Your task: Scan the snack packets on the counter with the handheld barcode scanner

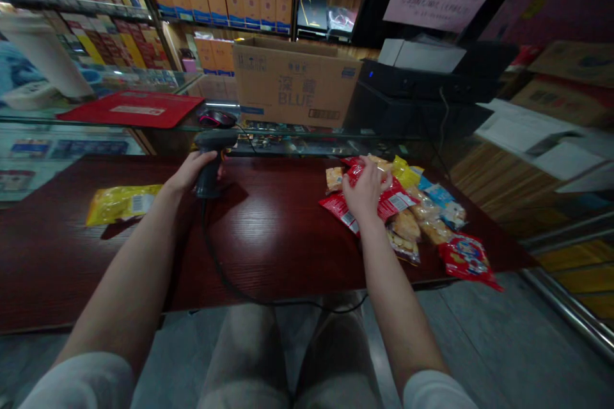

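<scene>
Right hand [364, 186] touches red packaging [385, 206]; clear packets [405, 226] show tan food.

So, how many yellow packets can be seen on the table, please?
2 in view: one yellow packet lies alone on the left side; another yellow packet is at the back of the snack pile, beyond the right hand. More may be hidden in the pile.
</scene>
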`<state>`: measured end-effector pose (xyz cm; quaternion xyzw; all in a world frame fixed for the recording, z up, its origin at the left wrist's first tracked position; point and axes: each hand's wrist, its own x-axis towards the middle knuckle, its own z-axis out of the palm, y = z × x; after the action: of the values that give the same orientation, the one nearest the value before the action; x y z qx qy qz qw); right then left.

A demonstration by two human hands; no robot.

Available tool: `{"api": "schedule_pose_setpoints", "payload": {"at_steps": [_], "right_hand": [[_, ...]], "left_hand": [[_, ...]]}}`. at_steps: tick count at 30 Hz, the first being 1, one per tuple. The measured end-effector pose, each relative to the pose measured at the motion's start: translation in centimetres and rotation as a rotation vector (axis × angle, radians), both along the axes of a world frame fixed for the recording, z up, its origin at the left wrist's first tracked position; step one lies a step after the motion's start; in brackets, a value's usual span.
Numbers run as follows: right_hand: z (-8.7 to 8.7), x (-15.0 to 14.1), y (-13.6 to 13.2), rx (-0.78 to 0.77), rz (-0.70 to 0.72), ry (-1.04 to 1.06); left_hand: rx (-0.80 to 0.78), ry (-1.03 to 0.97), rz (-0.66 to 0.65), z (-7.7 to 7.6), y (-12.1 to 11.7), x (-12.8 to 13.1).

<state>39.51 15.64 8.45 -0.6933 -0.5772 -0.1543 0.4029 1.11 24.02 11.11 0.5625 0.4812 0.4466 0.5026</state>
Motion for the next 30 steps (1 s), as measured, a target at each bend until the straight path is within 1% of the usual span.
{"api": "schedule_pose_setpoints", "payload": {"at_steps": [3, 5, 8, 11, 14, 16, 18, 19, 21, 23, 25, 26, 28, 30], "right_hand": [[-0.2, 0.2, 0.2, 0.021, 0.023, 0.024], [-0.2, 0.4, 0.3, 0.037, 0.039, 0.043], [-0.1, 0.4, 0.3, 0.056, 0.061, 0.080], [-0.1, 0.2, 0.4, 0.055, 0.115, 0.130], [-0.3, -0.3, 0.4, 0.014, 0.204, 0.182], [-0.6, -0.7, 0.5, -0.024, 0.250, 0.208], [-0.9, -0.9, 0.6, -0.056, 0.271, 0.224], [-1.0, -1.0, 0.6, -0.071, 0.277, 0.229], [-1.1, -1.1, 0.7, -0.096, 0.286, 0.228], [-1.1, -1.2, 0.7, -0.109, 0.298, 0.223], [-1.1, -1.2, 0.7, -0.107, 0.313, 0.216], [-1.1, -1.3, 0.7, -0.103, 0.319, 0.215], [-1.0, -1.4, 0.7, -0.096, 0.328, 0.216], [-1.0, -1.4, 0.6, -0.091, 0.335, 0.221]], "left_hand": [[-0.027, -0.036, 0.015, -0.9, 0.7, -0.8], [-0.028, -0.069, -0.005, -1.3, 0.6, -0.8], [-0.011, -0.123, -0.051, -1.4, 0.0, -0.1], [-0.021, -0.144, -0.108, -1.6, -1.0, 1.6], [-0.055, -0.174, -0.148, -1.8, -2.7, 4.4], [-0.040, -0.131, -0.173, -1.6, -3.9, 6.2], [-0.007, -0.146, -0.208, -1.0, -4.6, 6.9], [0.014, -0.153, -0.222, -0.6, -4.6, 6.8], [0.053, -0.141, -0.222, -0.1, -4.1, 5.5], [0.068, -0.138, -0.130, -0.2, -3.0, 3.4], [0.048, -0.176, 0.014, -1.0, -2.0, 1.4], [0.008, -0.196, 0.046, -1.5, -1.6, 0.8], [-0.060, -0.258, 0.066, -2.5, -1.3, 0.4], [-0.107, -0.326, 0.019, -3.1, -1.6, 1.3]]}}
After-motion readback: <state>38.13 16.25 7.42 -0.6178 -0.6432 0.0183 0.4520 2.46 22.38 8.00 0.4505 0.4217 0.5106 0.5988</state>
